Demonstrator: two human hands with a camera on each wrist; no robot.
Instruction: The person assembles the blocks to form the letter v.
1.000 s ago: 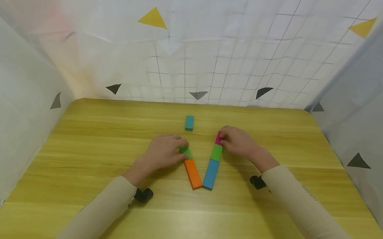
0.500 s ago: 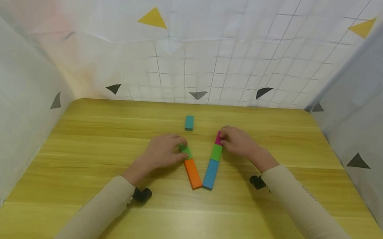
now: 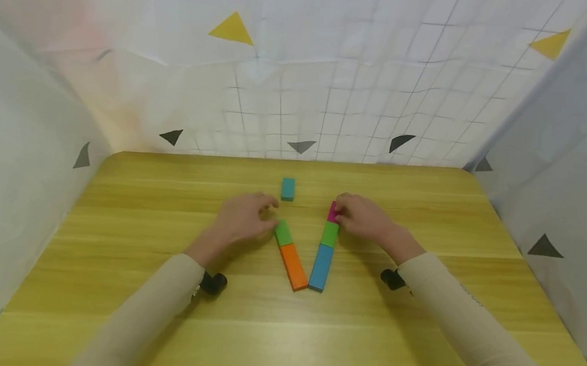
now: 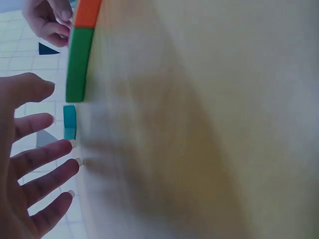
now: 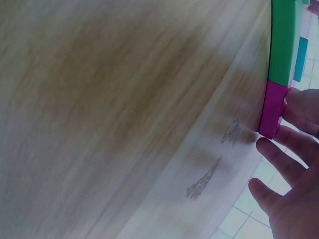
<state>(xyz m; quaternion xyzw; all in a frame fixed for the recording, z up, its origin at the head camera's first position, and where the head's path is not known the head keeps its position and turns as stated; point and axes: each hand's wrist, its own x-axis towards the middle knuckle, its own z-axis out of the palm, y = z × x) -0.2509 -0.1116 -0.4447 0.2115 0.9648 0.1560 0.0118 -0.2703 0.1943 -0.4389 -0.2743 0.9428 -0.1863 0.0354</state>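
Note:
Blocks form a V on the wooden table. The left line is an orange block (image 3: 293,266) with a green block (image 3: 284,233) at its far end. Beside that green block my left hand (image 3: 241,219) hovers with spread fingers, holding nothing; the left wrist view shows its fingertips apart from the blocks. On the right, a blue block (image 3: 320,267), a second green block (image 3: 329,234) and a magenta block (image 3: 332,213) stand end to end. My right hand (image 3: 364,217) pinches the magenta block, thumb and finger partly covering it in the head view.
A teal block (image 3: 288,189) lies alone beyond the V, near the table's far side. Pale patterned sheets (image 3: 302,105) hang behind and at both sides of the table (image 3: 276,338).
My left hand has let go of the left green block and moved away, up and to the left. The right hand stays at the magenta block. The view has shifted slightly.

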